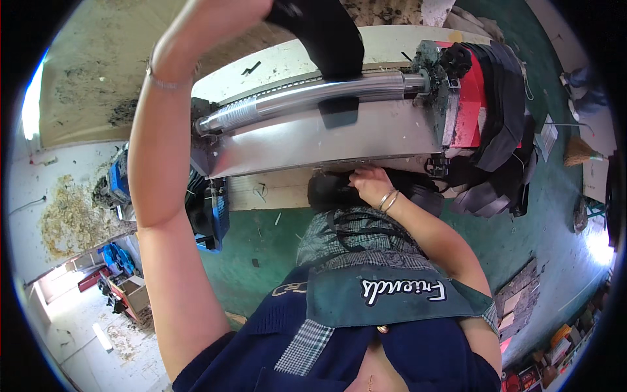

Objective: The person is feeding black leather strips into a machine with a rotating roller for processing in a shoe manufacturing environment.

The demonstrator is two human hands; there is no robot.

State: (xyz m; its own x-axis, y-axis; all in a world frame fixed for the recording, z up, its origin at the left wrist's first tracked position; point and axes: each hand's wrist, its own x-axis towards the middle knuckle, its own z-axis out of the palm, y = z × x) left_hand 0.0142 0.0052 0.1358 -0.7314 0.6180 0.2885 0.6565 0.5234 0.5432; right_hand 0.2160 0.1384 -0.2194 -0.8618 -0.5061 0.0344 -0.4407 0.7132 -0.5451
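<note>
My left hand reaches over the far side of a machine with a shiny metal roller. Its fingers are mostly cut off by the top edge, where they meet a raised black strip of flexible material and appear closed on it. That strip runs down to the roller, and a dark patch shows below it on the metal plate; whether it is the strip's end or a reflection, I cannot tell. Close to my body, my right hand has its fingers curled in on a pile of black pieces.
Black and grey pieces hang over the red housing at the machine's right end. More dark pieces are heaped below. A blue crate stands at the left. Farther right, a broom lies near the wall.
</note>
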